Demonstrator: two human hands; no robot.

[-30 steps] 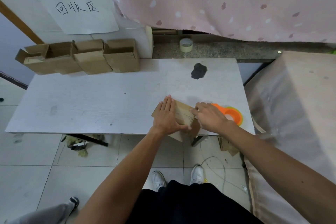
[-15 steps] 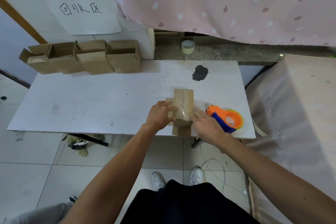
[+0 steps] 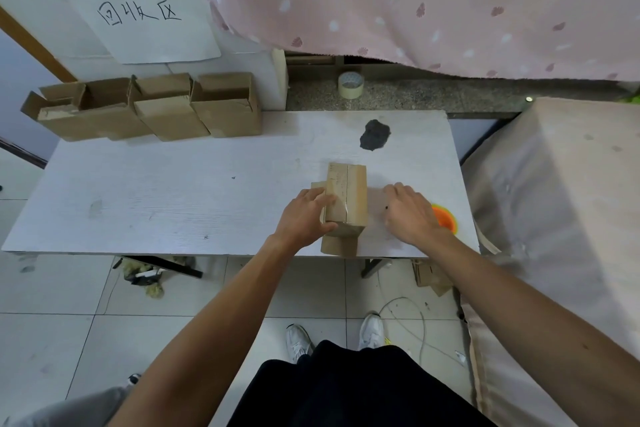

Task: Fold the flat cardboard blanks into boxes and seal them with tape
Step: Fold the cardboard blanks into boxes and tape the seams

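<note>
- The white wood-grain table is carrying the work. A row of four open-topped brown cardboard boxes is sitting along its far left edge.
- The small brown cardboard box is standing near the front edge, right of centre, with a glossy strip running along its top seam and its flaps splaying out below.
- The left hand is clamping the box's left side, fingers on top and thumb on the near face.
- The right hand is lying well apart from the box, over the orange plastic tape dispenser – I cannot tell whether it is gripping it.
- The sealing step seems to be in hand – one end looks taped.
- The next move is probably calling for a check that the strip is pressed flat, then turning the box over.
</note>
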